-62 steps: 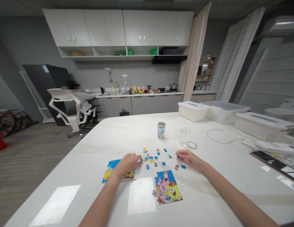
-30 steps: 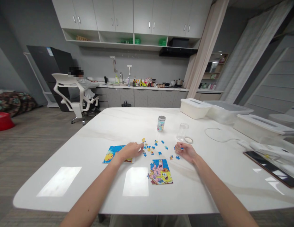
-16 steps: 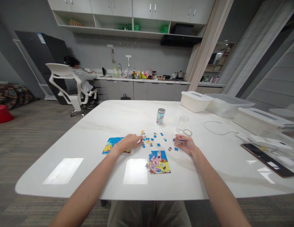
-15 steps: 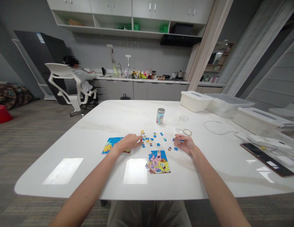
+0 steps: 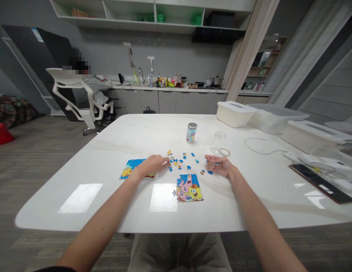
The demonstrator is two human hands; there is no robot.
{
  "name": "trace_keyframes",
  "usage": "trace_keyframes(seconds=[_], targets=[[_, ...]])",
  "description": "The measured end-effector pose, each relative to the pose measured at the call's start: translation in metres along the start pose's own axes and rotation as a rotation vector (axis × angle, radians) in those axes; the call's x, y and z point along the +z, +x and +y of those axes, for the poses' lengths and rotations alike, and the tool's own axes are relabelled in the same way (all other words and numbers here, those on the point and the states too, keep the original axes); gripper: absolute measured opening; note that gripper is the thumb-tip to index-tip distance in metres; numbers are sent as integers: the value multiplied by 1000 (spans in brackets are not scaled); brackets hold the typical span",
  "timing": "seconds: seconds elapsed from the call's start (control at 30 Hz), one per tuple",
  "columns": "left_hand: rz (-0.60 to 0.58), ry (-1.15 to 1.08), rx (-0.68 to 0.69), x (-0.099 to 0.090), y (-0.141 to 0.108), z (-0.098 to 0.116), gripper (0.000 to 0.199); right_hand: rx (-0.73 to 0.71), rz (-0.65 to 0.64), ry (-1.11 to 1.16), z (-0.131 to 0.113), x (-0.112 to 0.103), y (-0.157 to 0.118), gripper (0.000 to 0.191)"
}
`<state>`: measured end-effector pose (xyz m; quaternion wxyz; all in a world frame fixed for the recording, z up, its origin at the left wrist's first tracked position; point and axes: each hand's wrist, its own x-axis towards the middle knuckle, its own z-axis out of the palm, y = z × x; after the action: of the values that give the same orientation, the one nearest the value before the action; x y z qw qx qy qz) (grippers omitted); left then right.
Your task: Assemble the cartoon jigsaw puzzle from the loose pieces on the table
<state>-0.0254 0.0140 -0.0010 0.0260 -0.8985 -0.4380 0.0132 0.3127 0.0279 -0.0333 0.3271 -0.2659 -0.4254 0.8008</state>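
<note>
One partly joined puzzle (image 5: 189,188) lies flat on the white table (image 5: 215,207) between the forearms, jagged along its left side, and its outline matches that of two seconds ago; so, I judge, nothing has been added and the picture remains unfinished. Loose pieces (image 5: 176,164) are scattered just beyond the puzzle. Beyond it to the right, the right hand (image 5: 221,165) has turned from a fingertip pinch into a loose curl, with a blue piece (image 5: 217,163) showing among the fingers, apparently held. Beyond it to the left, the left hand (image 5: 154,163) has stayed at the edge of the loose pieces, fingers bent and close together; I cannot tell whether they grip one. That hand partly covers a picture sheet (image 5: 130,166) left of the puzzle. Farther beyond the puzzle stands a printed jar (image 5: 191,134), with a clear jar (image 5: 218,142) and a ring-shaped lid (image 5: 224,152) to its right.
</note>
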Motion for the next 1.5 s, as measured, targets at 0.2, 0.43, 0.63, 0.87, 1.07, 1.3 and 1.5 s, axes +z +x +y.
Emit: trace_keyframes(seconds=[0.2,0.43,0.63,0.87,1.07,1.3,1.5], targets=[[4,5,-3,5,1,-2,33,103,-74,-10,-4,-5,4,26],[-5,-1,12,6,2,-3,31,150,-136,-22,-4,-10,9,32],[-20,8,38,8,7,4,27,148,-188,-62,-4,-14,13,35],[-2,72,80,9,10,18,29,-32,-156,-129,-6,-19,9,43],[-5,127,103,6,9,16,32,-182,-68,-244,-6,-19,4,52],[-9,174,121,1,8,16,28,-198,118,-533,-10,6,13,40],[-6,205,112,2,8,14,27,-248,321,-902,-12,23,25,30]])
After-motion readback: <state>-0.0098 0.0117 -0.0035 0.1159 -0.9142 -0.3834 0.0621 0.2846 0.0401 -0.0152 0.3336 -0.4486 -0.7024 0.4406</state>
